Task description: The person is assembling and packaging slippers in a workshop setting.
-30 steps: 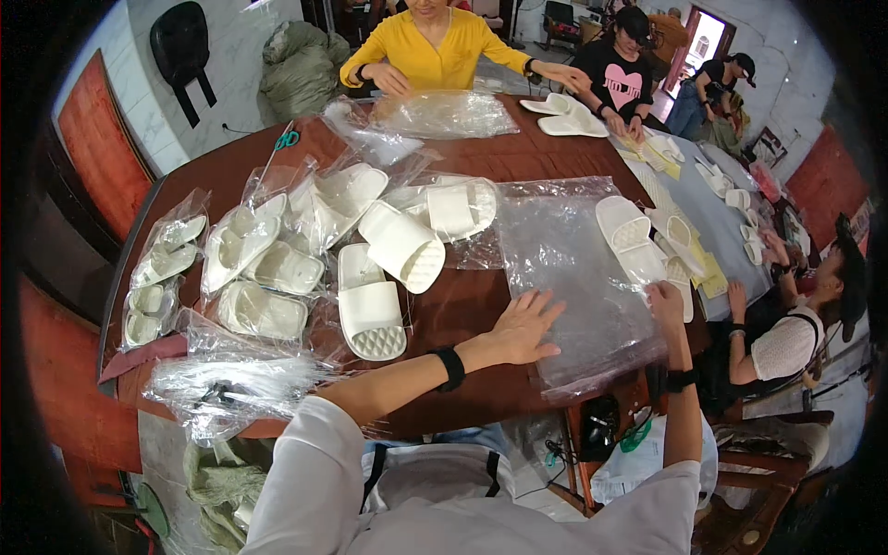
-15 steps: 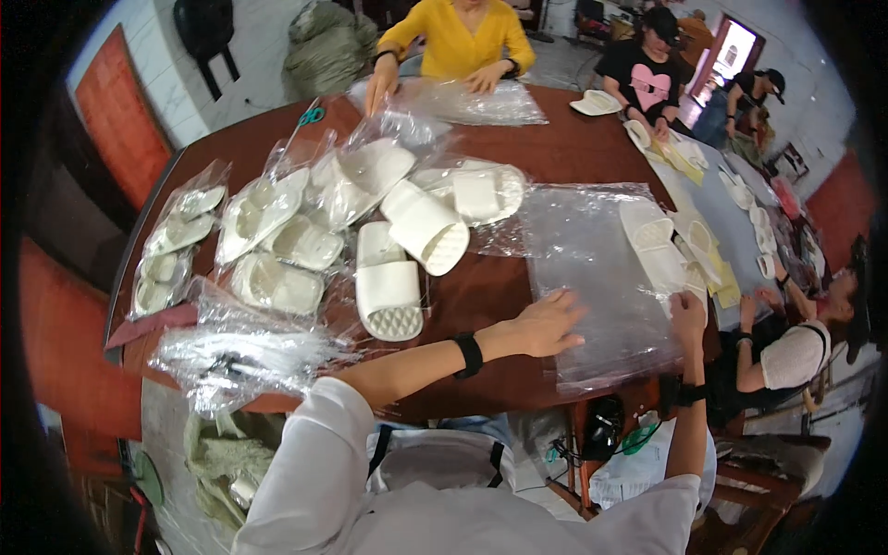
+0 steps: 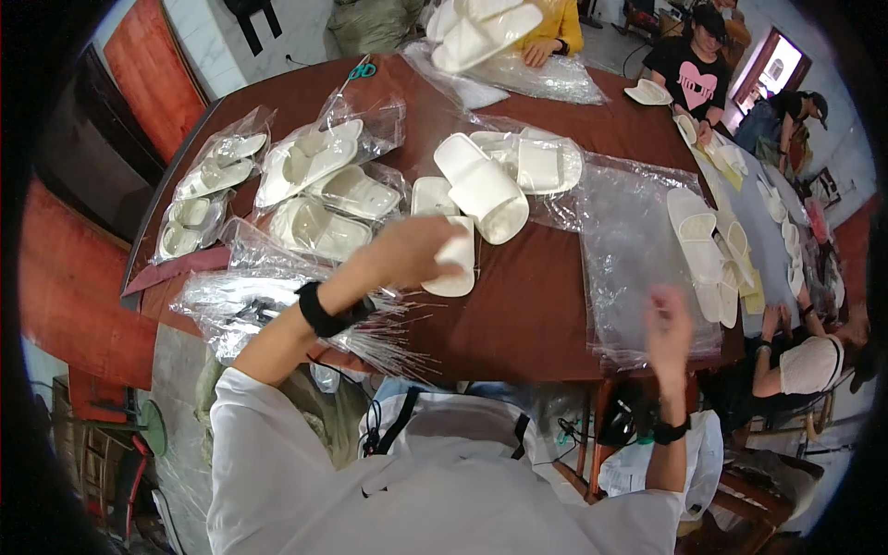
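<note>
My left hand (image 3: 421,254), smeared by motion, is at a white slide sandal (image 3: 455,276) near the middle of the table and partly covers it. Whether it grips the sandal I cannot tell. Just beyond, another white slide (image 3: 481,185) lies tilted across the pile, beside a pair in clear plastic (image 3: 550,166). My right hand (image 3: 668,324), also blurred, is over the near right part of a flat clear plastic bag (image 3: 629,222); its fingers are not clear. Right of the bag lie several loose white slides (image 3: 696,240).
Bagged slides (image 3: 310,162) cover the table's left side. A stack of clear bags (image 3: 250,301) lies at the near left edge. Teal-handled scissors (image 3: 363,69) rest at the far edge. Opposite, a person in a yellow top (image 3: 555,37) is partly hidden behind raised slides (image 3: 486,32).
My left hand has swung left from the flat bag to the slides. My right hand has come away from the loose slides at the right. Across the table, a bagged pair has been lifted.
</note>
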`<action>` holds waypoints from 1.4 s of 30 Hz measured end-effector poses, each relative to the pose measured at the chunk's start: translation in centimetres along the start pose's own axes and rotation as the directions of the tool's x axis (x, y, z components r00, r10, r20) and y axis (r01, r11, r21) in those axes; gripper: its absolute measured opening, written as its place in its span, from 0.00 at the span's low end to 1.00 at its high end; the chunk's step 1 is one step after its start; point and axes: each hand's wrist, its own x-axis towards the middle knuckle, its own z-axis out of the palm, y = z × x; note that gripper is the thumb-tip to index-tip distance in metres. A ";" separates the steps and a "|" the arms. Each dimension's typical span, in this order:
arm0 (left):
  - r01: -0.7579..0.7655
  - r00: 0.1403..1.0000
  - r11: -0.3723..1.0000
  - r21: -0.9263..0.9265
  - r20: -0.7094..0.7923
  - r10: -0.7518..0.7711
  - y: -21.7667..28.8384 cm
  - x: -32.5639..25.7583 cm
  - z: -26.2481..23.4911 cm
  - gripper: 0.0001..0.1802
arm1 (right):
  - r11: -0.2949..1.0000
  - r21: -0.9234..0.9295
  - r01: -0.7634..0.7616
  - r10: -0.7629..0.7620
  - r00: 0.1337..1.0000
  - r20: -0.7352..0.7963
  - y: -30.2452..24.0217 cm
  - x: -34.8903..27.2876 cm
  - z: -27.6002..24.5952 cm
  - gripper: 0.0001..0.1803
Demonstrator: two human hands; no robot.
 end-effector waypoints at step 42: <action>0.199 0.965 0.596 -0.778 0.262 0.021 -5.7 5.8 2.4 0.39 | 0.597 0.530 -0.602 0.339 0.788 0.513 -7.5 1.7 13.6 0.20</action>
